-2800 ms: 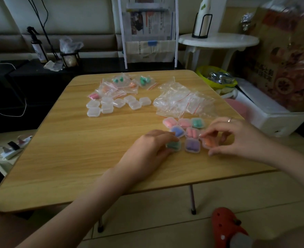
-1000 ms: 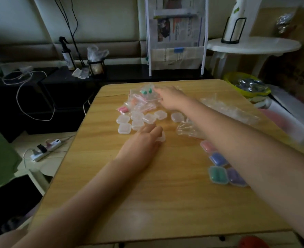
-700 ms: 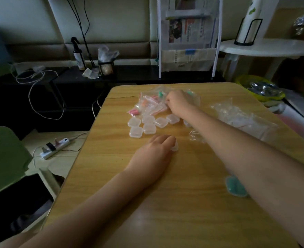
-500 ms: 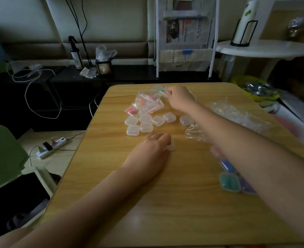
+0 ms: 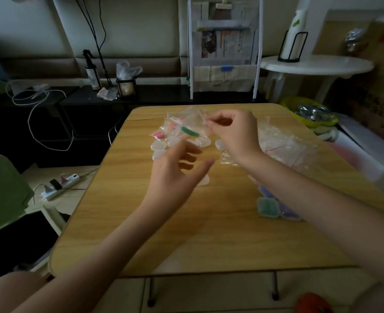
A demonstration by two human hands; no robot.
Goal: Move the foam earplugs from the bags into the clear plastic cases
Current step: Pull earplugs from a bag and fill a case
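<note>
Now the right hand (image 5: pixel 234 134) pinches a small clear zip bag (image 5: pixel 190 125) w/ green foam earplugs (image 5: pixel 189 132) in it, held above the light wooden table (image 5: pixel 186 233). Left hand (image 5: pixel 175 175) hovers just below, fingers spread, holding nothing. One empty clear plastic case (image 5: pixel 203 180) lies by its thumb; filled teal case (image 5: pixel 267 207) near the right forearm.

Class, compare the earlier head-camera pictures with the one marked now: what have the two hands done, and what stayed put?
The right hand, which had reached to the far pile, now pinches a bag of green earplugs lifted off the table. The left hand has risen off the empty case it rested on, fingers spread open. The filled cases and empty bags stayed where they were.
</note>
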